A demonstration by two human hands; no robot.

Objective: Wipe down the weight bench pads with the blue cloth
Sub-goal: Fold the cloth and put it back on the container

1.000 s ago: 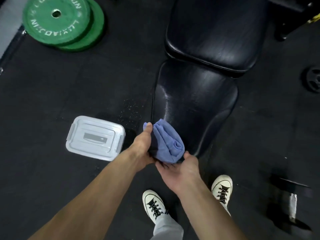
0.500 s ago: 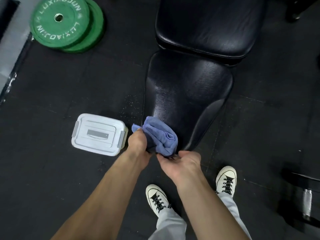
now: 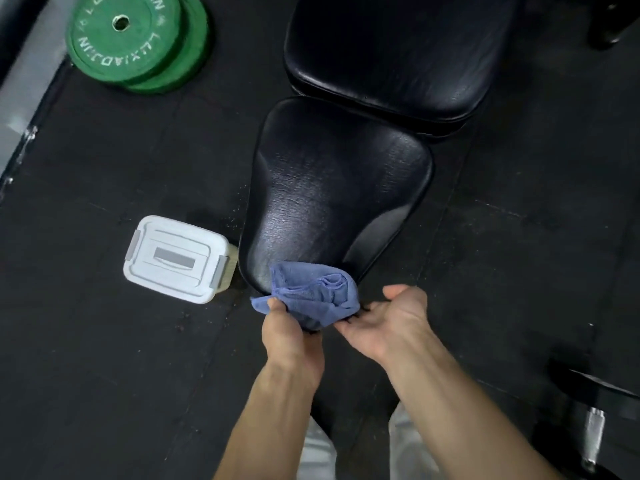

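A folded blue cloth (image 3: pixel 317 292) lies over the near tip of the black seat pad (image 3: pixel 332 199). My left hand (image 3: pixel 289 336) grips the cloth's left corner between thumb and fingers. My right hand (image 3: pixel 388 320) is just right of the cloth, palm turned up, with its fingertips touching the cloth's lower right edge. Beyond the seat pad is the larger black back pad (image 3: pixel 398 50), glossy and bare.
A white lidded plastic box (image 3: pixel 176 259) sits on the black rubber floor left of the seat pad. Two stacked green weight plates (image 3: pixel 135 39) lie at the far left. A dumbbell handle (image 3: pixel 594 427) shows at the lower right.
The cloth has slid toward the seat's near tip and its roll has loosened. My right hand has moved off to the right and opened, palm up. My shoes have dropped out of view.
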